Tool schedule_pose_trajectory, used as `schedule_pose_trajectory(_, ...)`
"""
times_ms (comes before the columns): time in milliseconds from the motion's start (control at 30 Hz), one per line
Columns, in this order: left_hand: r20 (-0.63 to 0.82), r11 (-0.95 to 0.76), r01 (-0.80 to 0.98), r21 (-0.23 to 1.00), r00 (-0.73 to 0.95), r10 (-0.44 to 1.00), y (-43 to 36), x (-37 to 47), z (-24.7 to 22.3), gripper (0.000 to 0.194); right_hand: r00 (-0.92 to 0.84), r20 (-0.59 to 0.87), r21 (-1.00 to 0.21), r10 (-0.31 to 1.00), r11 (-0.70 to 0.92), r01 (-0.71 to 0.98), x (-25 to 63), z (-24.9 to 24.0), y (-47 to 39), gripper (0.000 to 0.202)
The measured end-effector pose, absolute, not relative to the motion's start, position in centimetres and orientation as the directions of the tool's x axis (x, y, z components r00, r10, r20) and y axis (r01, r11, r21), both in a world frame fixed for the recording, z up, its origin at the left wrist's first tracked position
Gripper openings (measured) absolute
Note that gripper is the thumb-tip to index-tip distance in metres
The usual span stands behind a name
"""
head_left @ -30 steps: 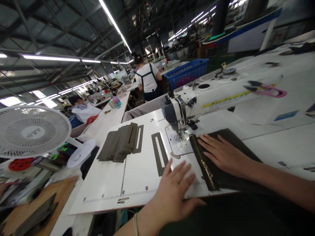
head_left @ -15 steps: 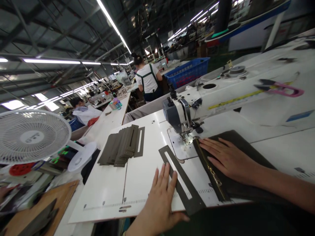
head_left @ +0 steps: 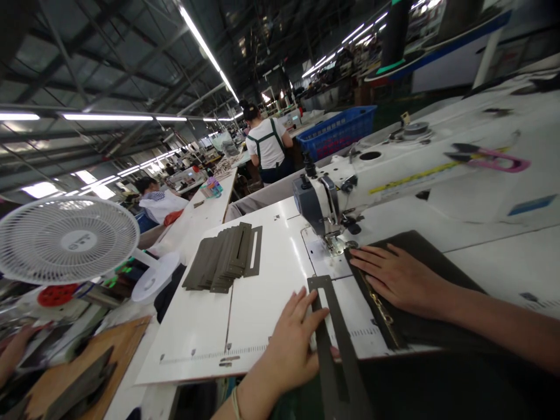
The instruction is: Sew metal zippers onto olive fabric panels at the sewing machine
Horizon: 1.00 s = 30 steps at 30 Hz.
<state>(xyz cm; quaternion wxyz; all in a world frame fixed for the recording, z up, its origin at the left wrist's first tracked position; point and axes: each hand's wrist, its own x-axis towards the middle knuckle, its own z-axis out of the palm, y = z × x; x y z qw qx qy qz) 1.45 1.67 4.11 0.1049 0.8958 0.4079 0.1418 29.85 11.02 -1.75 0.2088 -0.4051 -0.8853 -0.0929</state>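
My left hand [head_left: 292,335] pinches the edge of a dark grey-green fabric strip [head_left: 322,338] with a long slot cut in it. Its fingers lie on top and the thumb goes beneath, the tip showing through the slot. The strip's near end hangs over the table's front edge. Flat on a dark fabric panel [head_left: 420,256] rests my right hand [head_left: 394,277], fingers stretched out. A gold zipper [head_left: 381,309] runs along that panel's left side. The panel's far corner lies beside the presser foot of a sewing machine [head_left: 321,204].
A fanned stack of similar pieces [head_left: 223,256] lies left on the white table [head_left: 192,332]. A white fan [head_left: 79,239] stands farther left. Pink-handled scissors [head_left: 499,158] and a yellow tape measure [head_left: 411,176] rest on the machine. Beyond are a blue crate [head_left: 336,131] and a person [head_left: 268,143].
My left hand has gone from lying flat beside the slotted strip to gripping it. The strip has shifted right and toward me, over the table edge. My right hand stays on the panel.
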Motion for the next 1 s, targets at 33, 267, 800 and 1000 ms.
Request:
schedule_pose_trajectory(33, 0.198, -0.648, 0.702, 0.295, 0.619, 0.760, 2.2, 1.4, 3.9, 0.045, -0.577, 0.438, -0.018, 0.689, 0.648, 0.761, 29.7, -1.5, 11.0, 0.042)
schedule_pose_trajectory(267, 0.554, -0.658, 0.669, 0.346, 0.420, 0.718, 4.7, 2.8, 3.4, 0.028, -0.548, 0.554, -0.035, 0.627, 0.675, 0.737, 29.8, -2.8, 9.8, 0.047)
schedule_pose_trajectory(800, 0.414, -0.752, 0.658, 0.039, 0.674, 0.612, 8.5, 8.9, 1.8, 0.031, -0.527, 0.652, -0.017, 0.545, 0.705, 0.709, 29.6, -2.3, 8.6, 0.061)
schedule_pose_trajectory(1000, 0.424, -0.768, 0.640, 0.039, 0.685, 0.593, 8.6, 9.2, 1.7, 0.029, -0.503, 0.661, -0.022, 0.557, 0.685, 0.729, 29.3, -2.6, 8.5, 0.058)
